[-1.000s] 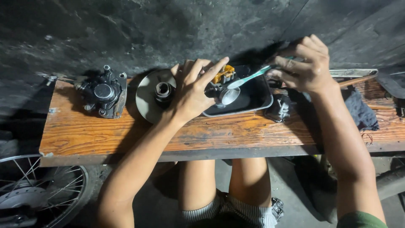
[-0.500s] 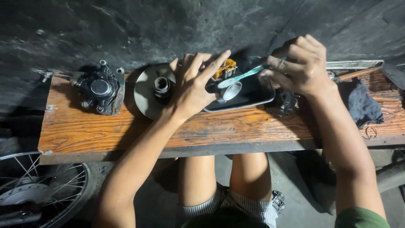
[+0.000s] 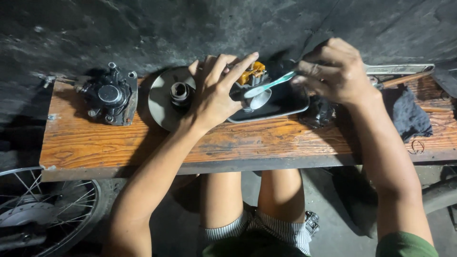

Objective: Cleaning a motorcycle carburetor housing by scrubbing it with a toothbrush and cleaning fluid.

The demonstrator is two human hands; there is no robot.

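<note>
Toothbrush (image 3: 268, 85): teal-and-white, slim handle, pinched in your right hand (image 3: 335, 71); lies nearly level, tilted slightly down toward its head, which sits over round pale part (image 3: 259, 99) in tray.

Tray (image 3: 285, 107): dark, shallow, rectangular, rounded corners; rests flat on wooden desk (image 3: 190, 143) near back edge.

Orange-yellow part (image 3: 251, 74): at tray's rear left corner, under your left hand (image 3: 214, 95), fingers spread across it.

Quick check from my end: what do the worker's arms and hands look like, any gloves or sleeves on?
No gloves: both the left hand and the right hand are bare. Forearms are bare too, without watch or bands. Only a green sleeve shows at the right upper arm. I can't make out rings for certain.
</note>
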